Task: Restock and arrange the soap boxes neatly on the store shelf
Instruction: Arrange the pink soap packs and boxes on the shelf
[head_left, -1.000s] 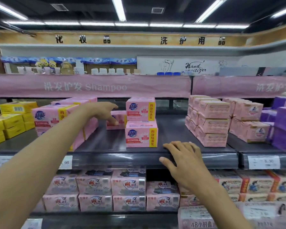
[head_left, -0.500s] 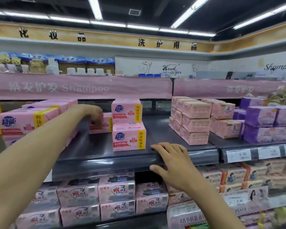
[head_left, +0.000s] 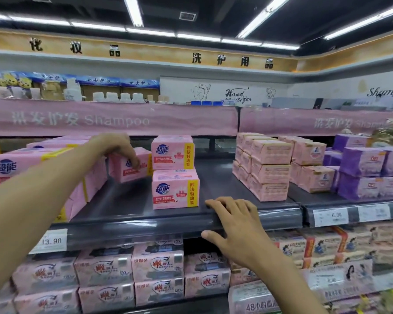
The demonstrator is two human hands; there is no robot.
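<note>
While the left hand (head_left: 116, 147) is reaching deep into the shelf (head_left: 218, 177), it is gripping a pink soap box (head_left: 120, 174) from above, fingers curling down over the front face. The thumb is hidden, so I can't tell where it is sitting. The box is standing near the back, just left of and behind the two-box stack (head_left: 175, 173), right beside the pink row (head_left: 43, 168) on the left. The right hand (head_left: 234, 225) is lying relaxed on the front lip (head_left: 145, 219), fingers on top, thumb on the price rail (head_left: 134, 234), holding nothing. It is probably bracing.

Handling, my read:
- The multi-bar pack is likely carrying real weight for its size, so a fingertip pinch at full reach is risking a drop.
- The wrap is looking glossy, so probably slippery. The contents should be stiff and won't crush easily.
- Better hold: span the top with fingers down the front and thumb down the back, or clamp the two short ends.
- Dragging forward along the shelf before lifting is looking safer than hoisting at arm's length.
- The neighbouring stack is sitting close, so a wide swing is risking a knock.
</note>
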